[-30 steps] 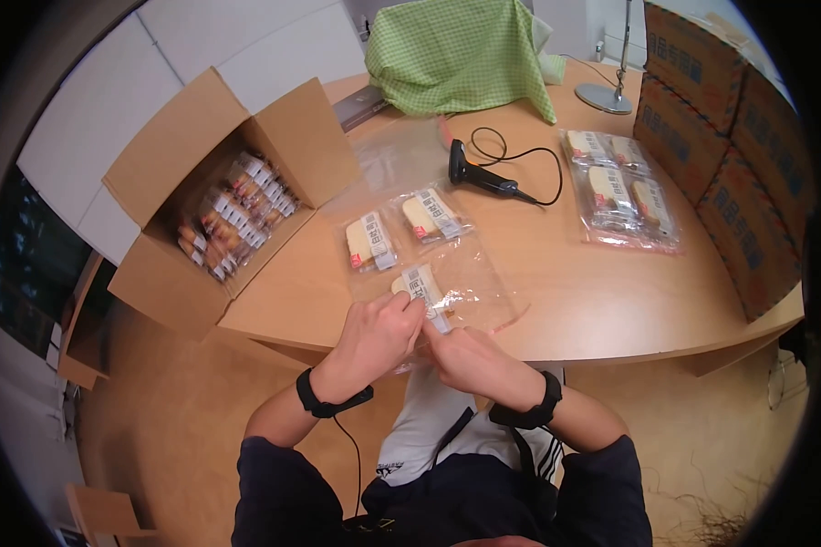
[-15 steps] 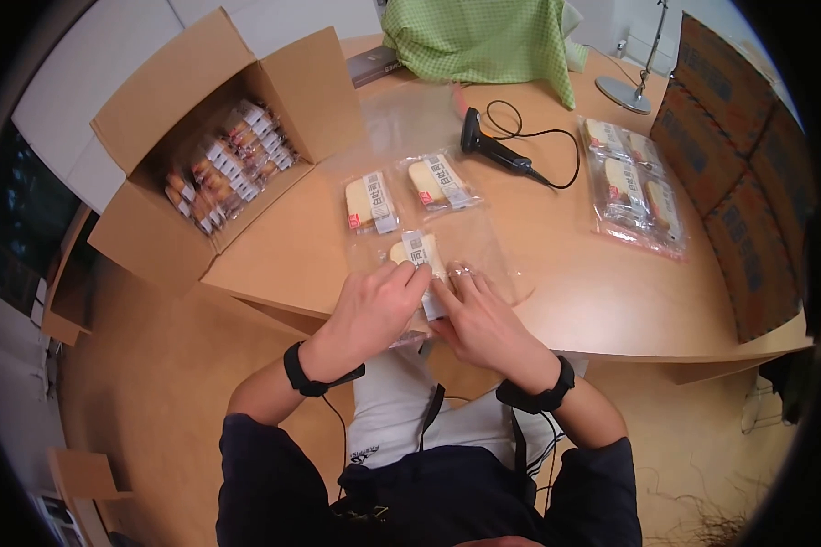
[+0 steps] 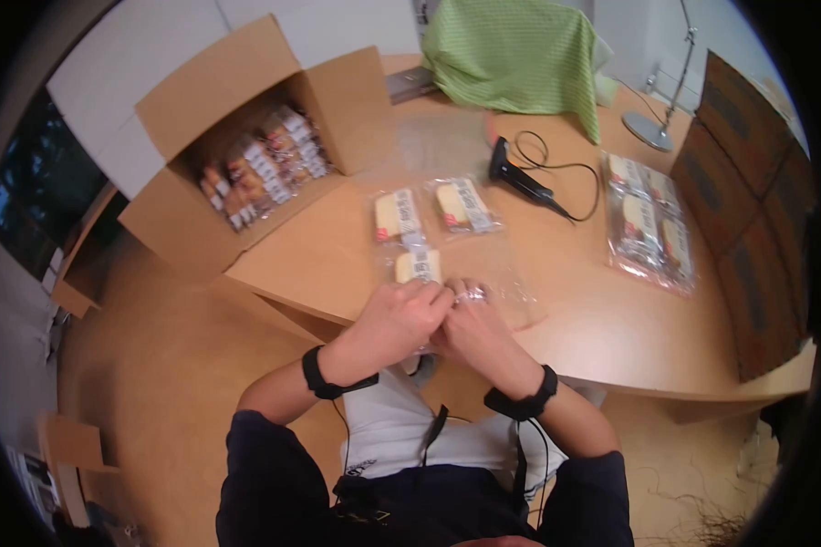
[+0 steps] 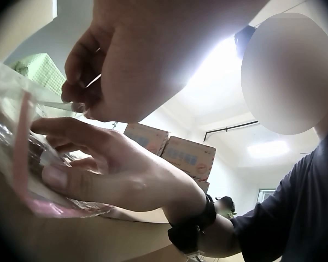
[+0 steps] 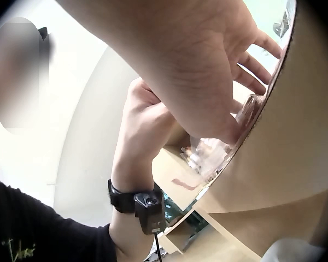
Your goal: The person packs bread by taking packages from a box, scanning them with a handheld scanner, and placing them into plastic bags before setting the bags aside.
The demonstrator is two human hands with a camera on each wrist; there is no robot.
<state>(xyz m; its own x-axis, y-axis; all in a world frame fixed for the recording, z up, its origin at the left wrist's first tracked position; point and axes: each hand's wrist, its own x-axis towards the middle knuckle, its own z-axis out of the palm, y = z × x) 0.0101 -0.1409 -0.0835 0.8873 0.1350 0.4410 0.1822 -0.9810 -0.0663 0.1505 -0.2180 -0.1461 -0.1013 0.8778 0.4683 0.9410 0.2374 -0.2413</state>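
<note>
A clear plastic bag (image 3: 497, 260) with a pink strip (image 4: 22, 144) lies at the table's near edge. Two wrapped bread slices (image 3: 395, 217) (image 3: 462, 205) rest at its far end, and a third wrapped slice (image 3: 418, 265) lies nearer, partly covered by the hands. The left hand (image 3: 406, 319) has curled fingers and pinches a thin edge of plastic film, seen in the left wrist view. Close against it, the right hand (image 3: 474, 333) rests on the bag with fingers fairly straight and spread, the thumb (image 4: 57, 177) by the pink strip.
An open cardboard box (image 3: 223, 105) of small wrapped pastries (image 3: 269, 164) stands left. A black barcode scanner (image 3: 524, 187) with its cable lies beyond the bag. Rightward are a filled bag of bread (image 3: 648, 223), stacked printed cartons (image 3: 739, 210) and a lamp base (image 3: 648, 130). Green checked cloth (image 3: 515, 59) is behind.
The right hand first met the left, then spread over the near bread slice, and now sits beside the left hand again. The head view has shifted; the bread slices stay in place.
</note>
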